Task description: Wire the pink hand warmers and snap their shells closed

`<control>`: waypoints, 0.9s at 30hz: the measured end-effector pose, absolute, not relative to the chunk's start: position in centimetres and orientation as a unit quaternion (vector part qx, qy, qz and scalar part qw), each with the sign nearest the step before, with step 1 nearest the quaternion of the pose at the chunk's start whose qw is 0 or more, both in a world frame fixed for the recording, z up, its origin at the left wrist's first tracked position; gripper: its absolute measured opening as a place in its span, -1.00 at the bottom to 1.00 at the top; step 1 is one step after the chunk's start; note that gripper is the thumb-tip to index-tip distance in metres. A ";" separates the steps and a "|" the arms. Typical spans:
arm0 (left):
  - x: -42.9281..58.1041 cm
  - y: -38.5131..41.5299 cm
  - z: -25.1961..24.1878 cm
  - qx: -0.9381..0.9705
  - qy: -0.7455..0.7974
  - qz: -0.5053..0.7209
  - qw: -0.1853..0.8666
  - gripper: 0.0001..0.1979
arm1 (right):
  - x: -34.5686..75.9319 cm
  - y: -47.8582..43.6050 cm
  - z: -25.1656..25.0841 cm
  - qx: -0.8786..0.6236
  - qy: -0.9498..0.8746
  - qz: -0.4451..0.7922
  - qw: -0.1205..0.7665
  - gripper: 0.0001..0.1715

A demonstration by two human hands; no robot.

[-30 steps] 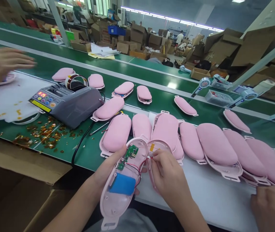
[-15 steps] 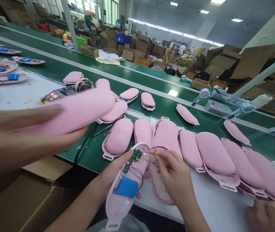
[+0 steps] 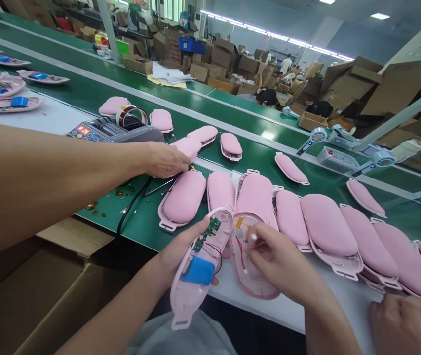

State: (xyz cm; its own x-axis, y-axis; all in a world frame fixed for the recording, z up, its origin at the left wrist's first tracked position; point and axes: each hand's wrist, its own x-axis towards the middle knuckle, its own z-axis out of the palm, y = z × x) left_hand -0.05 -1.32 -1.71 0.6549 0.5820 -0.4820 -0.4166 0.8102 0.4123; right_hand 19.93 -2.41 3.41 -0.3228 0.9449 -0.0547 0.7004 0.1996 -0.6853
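My left hand (image 3: pixel 176 254) is wrapped round a long pink shell half (image 3: pixel 184 305), tilted with its hollow side towards me. Inside it are a green circuit board (image 3: pixel 213 227), a blue battery pack (image 3: pixel 197 270) and thin red and black wires. Against it, on the white surface, rests a wider pink shell half (image 3: pixel 260 291), hollow side up, with a red wire (image 3: pixel 241 254) and yellow tape (image 3: pixel 239 223) inside. Above that half my right hand (image 3: pixel 280 256) is closed in a pinch, a small white piece (image 3: pixel 253 237) showing at its fingertips.
Pink padded cases (image 3: pixel 328 224) line the bench to the right. A co-worker's hand (image 3: pixel 168 160) reaches in from the left onto a pink case (image 3: pixel 190 148); another person's hand (image 3: pixel 399 320) is lower right. A grey tape dispenser (image 3: pixel 117 130) and an open cardboard box (image 3: pixel 65 276) are leftward.
My right hand has moved from the red wire near the board down over the wider half; the wire now lies inside it. The co-worker's hand has set a pink case down by the dispenser.
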 end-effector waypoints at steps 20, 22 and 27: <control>0.8 -1.6 -2.0 0.162 0.335 0.290 0.882 -0.40 | 18.1 -1.1 3.4 -0.548 -0.733 0.364 0.176 -0.71; 0.8 -1.7 -2.2 0.168 0.337 0.296 0.878 -0.37 | 17.9 -1.0 3.3 -0.558 -0.684 0.431 0.188 -0.74; 1.0 -1.7 -2.9 0.176 0.350 0.282 0.876 -0.28 | 17.6 -1.0 2.5 -0.585 -0.578 0.520 0.230 -0.86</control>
